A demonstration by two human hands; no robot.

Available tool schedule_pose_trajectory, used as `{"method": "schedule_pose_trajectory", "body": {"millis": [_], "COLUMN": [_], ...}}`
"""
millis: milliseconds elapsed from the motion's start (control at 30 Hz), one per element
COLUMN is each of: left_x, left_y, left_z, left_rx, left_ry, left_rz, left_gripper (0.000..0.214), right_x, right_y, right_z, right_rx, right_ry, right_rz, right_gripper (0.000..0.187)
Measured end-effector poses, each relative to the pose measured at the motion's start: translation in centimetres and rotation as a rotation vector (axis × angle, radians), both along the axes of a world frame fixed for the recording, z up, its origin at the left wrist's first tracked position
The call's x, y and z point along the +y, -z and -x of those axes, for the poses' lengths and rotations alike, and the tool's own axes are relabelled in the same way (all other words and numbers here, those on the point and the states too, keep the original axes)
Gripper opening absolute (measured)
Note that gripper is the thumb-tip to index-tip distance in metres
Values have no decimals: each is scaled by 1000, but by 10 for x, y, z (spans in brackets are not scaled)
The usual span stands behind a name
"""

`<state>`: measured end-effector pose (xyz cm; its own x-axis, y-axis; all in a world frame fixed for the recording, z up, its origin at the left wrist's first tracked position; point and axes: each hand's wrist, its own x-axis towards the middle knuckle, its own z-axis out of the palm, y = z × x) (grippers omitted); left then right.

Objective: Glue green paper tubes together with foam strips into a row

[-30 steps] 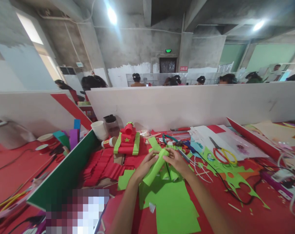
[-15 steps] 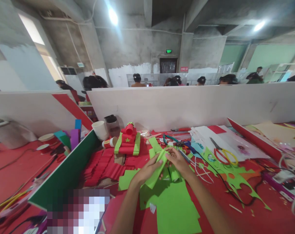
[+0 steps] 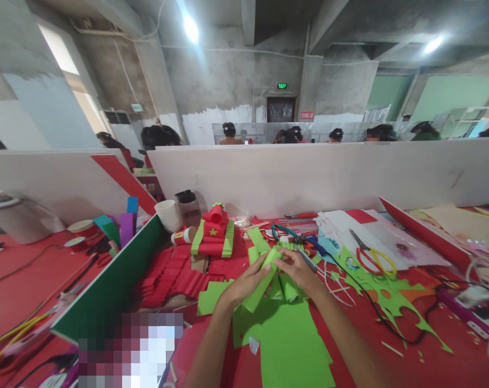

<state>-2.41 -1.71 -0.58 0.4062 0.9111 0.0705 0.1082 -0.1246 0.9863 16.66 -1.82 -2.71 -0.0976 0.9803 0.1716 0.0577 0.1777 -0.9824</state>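
Note:
Between my two hands is a folded strip of bright green felt-like sheet [image 3: 256,297]. My left hand [image 3: 244,283] is closed on its left side, the thumb lying along the strip. At the strip's upper end, my right hand [image 3: 298,269] pinches the folded edge; its fingertips are partly hidden. Below my hands lie large flat green sheets [image 3: 293,345] with a small silvery scrap [image 3: 253,345] on them. Several more green pieces [image 3: 291,288] lie close under my right hand. To the left stands a red and green layered piece with a star [image 3: 214,231].
Red folded strips [image 3: 167,277] lie left, beside a green divider board [image 3: 111,280]. A white cup [image 3: 168,215] and a dark-lidded jar [image 3: 188,207] stand behind. Scissors [image 3: 374,258], pliers [image 3: 283,233], a black cable and green offcuts [image 3: 390,296] lie right. A white partition [image 3: 309,172] runs across the back.
The folded end of the green strip looks more rolled over at my right fingertips. Both hands stay nearly in place; the view has shifted slightly.

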Motion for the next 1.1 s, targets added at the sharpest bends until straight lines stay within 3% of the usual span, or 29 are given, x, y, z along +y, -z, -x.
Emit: {"method": "schedule_pose_trajectory", "body": {"millis": [133,367,500,700,933,1100], "left_x": [-1,2,2,2,2,18], "left_y": [-4,-3,-3,-1,-7,1], "left_z": [2,4,6,2,2,9], "left_rx": [72,51,63,64,4,-32], "left_ry": [163,193,237,249,149,-74], "left_rz": [15,-2,-3,-98,-227,-257], "left_gripper": [61,63,66,58,47,40], "right_x": [1,0,-4,-4,-3,8], "right_y": [-1,-6,-10,-9,-10,-4], "right_z": [-2,-7,-8,-9,-13,-26], "right_rx": [-41,-107,-141,-164,-90,54], "right_ry": [4,4,-89,-99,-65,202], "right_rz": [-51,-74,-84,-103,-90,-162], "right_gripper": [39,40,35,30,26,29]}}
